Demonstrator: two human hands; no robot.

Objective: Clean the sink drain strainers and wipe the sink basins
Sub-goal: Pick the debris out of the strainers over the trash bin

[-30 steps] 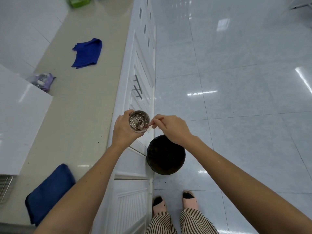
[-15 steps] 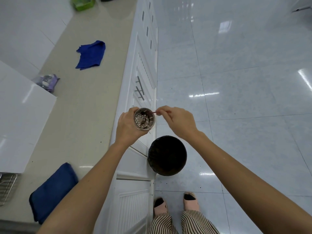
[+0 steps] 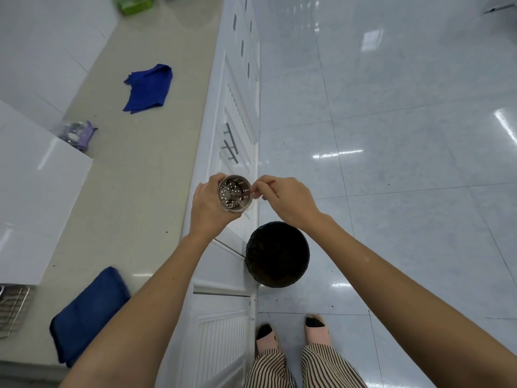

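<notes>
My left hand (image 3: 208,211) holds a perforated metal drain strainer basket (image 3: 233,193), tilted so that its open mouth faces me. Dark bits of debris lie in its bottom. The fingertips of my right hand (image 3: 285,198) are pinched together at the strainer's right rim, seemingly on a thin stick that barely shows. Both hands hover above the cabinet front, just beyond a round black bin (image 3: 277,257) on the floor. No sink basin is in view.
On the beige countertop (image 3: 134,169) at the left lie a crumpled blue cloth (image 3: 148,88), a folded dark blue cloth (image 3: 86,312), a purple packet (image 3: 75,134) and a wire rack (image 3: 11,309). White cabinets with bar handles (image 3: 230,145) edge a glossy tiled floor. My feet stand below the bin.
My right fingertips have shifted from the strainer's lower right rim up to its right rim. The left hand keeps the strainer almost in place, above the bin.
</notes>
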